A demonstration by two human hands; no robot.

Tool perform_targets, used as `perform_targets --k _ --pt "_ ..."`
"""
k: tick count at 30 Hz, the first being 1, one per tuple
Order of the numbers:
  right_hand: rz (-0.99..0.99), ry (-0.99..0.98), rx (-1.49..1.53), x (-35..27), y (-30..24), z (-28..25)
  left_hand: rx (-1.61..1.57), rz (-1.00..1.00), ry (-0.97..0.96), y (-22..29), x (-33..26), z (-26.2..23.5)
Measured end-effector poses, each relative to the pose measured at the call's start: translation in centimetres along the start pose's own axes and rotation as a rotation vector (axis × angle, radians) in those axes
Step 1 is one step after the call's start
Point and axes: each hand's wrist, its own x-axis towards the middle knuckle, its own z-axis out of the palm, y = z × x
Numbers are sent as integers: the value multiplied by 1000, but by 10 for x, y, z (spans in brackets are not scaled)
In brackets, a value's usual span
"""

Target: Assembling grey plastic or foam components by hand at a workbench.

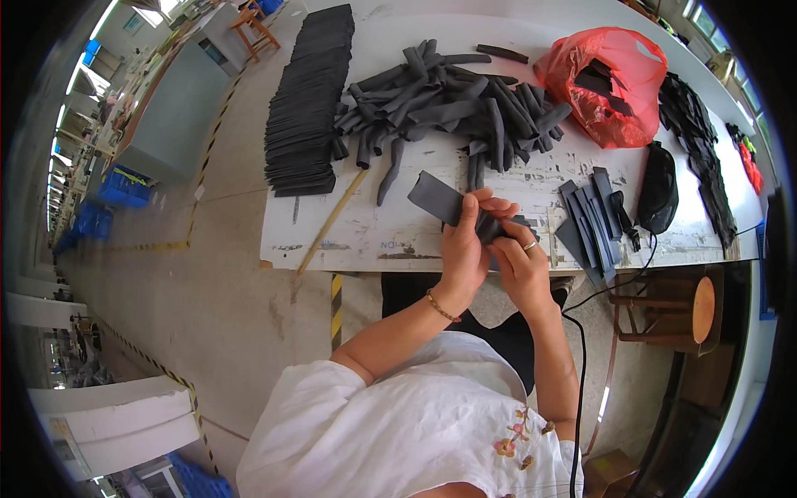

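A workshop floor [249, 282] with striped tape spreads across the left of the frame; a white surface [285, 228] fills the upper middle. At centre, the left hand [466, 249] pinches a dark grey strip [436, 197] between thumb and fingers. The right hand [521, 264] curls its fingers beside it; its exact grip is hidden. Rolled dark pieces [452, 108] lie above, left of a red plastic bag [638, 79].

Workshop on a factory floor. Yellow-and-black tape [336, 311] marks out aisles; blue plastic crates [124, 187] and a wooden stool [255, 31] stand about; scuffed white tabletop [290, 232] bears dark strips in bulk, stacked [307, 100] and heaped [452, 104].
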Motion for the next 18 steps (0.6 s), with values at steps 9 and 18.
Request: perform_targets --k 9,18 --pt "-18 -23 7 3 4 4 -41 -39 -7 -2 0 -6" --pt "11 -41 17 5 6 3 -58 -67 -16 -2 3 -7"
